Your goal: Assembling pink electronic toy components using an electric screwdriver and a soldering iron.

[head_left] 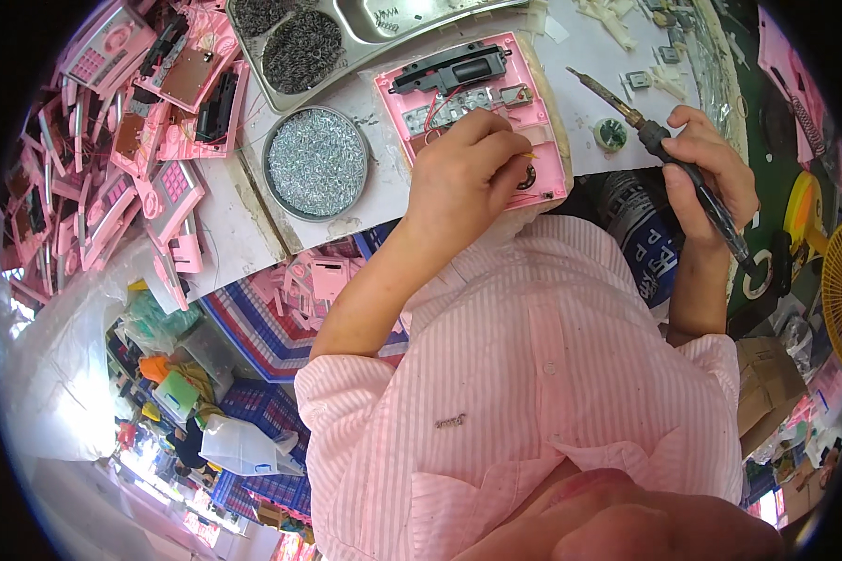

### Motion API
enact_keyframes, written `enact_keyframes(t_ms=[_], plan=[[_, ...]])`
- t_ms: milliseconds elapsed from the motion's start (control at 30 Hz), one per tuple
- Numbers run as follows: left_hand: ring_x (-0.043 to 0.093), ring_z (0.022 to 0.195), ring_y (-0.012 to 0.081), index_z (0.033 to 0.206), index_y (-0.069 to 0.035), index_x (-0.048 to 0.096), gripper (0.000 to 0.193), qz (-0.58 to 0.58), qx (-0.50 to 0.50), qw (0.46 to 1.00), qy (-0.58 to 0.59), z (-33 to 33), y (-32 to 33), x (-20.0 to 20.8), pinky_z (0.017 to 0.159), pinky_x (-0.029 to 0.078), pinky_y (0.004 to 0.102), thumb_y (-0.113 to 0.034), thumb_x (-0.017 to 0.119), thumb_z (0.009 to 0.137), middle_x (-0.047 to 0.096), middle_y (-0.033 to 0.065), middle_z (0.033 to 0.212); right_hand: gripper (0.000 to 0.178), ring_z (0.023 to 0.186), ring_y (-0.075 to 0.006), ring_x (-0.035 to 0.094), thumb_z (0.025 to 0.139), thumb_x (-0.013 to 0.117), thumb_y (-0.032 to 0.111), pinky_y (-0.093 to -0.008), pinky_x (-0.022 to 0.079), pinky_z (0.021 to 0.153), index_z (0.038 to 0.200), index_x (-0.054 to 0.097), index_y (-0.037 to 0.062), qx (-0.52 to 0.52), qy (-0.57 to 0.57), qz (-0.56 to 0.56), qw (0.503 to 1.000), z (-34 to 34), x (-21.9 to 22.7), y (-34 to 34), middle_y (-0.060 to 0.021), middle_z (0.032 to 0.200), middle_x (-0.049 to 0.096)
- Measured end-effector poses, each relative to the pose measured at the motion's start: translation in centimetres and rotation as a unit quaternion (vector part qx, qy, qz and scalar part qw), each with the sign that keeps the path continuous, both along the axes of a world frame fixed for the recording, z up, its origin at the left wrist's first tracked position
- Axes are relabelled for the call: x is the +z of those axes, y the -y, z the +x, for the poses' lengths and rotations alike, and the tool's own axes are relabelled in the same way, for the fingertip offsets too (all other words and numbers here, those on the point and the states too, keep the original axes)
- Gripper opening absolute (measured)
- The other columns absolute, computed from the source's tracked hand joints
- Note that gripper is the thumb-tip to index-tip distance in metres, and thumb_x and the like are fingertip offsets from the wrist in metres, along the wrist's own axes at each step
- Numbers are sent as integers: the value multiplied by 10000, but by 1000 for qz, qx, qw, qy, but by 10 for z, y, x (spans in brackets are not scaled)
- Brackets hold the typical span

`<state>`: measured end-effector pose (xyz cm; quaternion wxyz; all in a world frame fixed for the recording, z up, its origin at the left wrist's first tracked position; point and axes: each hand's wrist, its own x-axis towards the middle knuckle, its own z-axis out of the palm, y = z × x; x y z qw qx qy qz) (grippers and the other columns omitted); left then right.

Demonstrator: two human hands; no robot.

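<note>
Under my left hand (468,178) lies a pink plastic housing (544,117) on the worktable, its inside facing up. It holds a long black part (458,70), a metal strip with small fittings (454,107) and thin red wires. My left thumb and fingers are pinched together over the near half of the housing; what they hold, if anything, is hidden. To the right, my right hand (716,173) grips a soldering iron (655,136) by its black handle. Its tip points up and left, apart from the housing.
A round tin (366,173) of small shiny metal pieces stands left of the housing, below a metal tray (384,33) with dark springs. Pink housings (103,206) pile up at far left. Right of the housing are a small green-topped spool (611,134) and small white parts (669,79).
</note>
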<state>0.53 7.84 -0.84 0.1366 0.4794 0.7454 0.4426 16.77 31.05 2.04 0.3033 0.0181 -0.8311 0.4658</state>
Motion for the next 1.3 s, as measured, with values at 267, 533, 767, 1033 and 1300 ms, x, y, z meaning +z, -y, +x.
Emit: enact_keyframes(t_ms=[267,533,767,1033,1300], plan=[[719,685,205,930,-4,721,140,-55,53,979,187,-6,-1,4,624,558,311,-79,791,835,729,118,826,314,775,-253,617,793,725,-49,-340,515,794,1104,682,-63,24,-7,-25,999,-14,-6,15,-145,850,640],[718,661,169,914,14,689,147,-57,45,978,197,-6,-2,7,602,549,292,-67,788,842,735,90,794,512,913,-243,696,778,760,-98,-301,558,787,1257,665,55,25,-12,-24,999,-64,-30,66,-99,1061,700],[718,716,195,949,-22,732,123,-24,27,984,176,-6,-1,6,649,564,310,-46,769,834,732,93,842,498,909,-265,697,774,775,-74,-310,565,803,1242,674,65,-3,13,-8,1000,-54,-33,70,-110,1047,700],[676,781,280,940,-88,724,95,-39,-60,997,-6,-7,3,3,665,554,380,-95,729,846,657,63,929,233,855,-155,558,802,699,-23,-330,473,867,1034,684,-18,-13,58,-167,984,12,-3,25,-89,910,637],[684,818,285,971,-72,715,113,-84,-68,994,-32,-6,-2,7,699,552,366,-74,729,859,664,74,939,164,578,-208,512,716,722,60,-435,504,873,869,699,7,67,110,-78,989,15,-1,25,-56,680,601]])
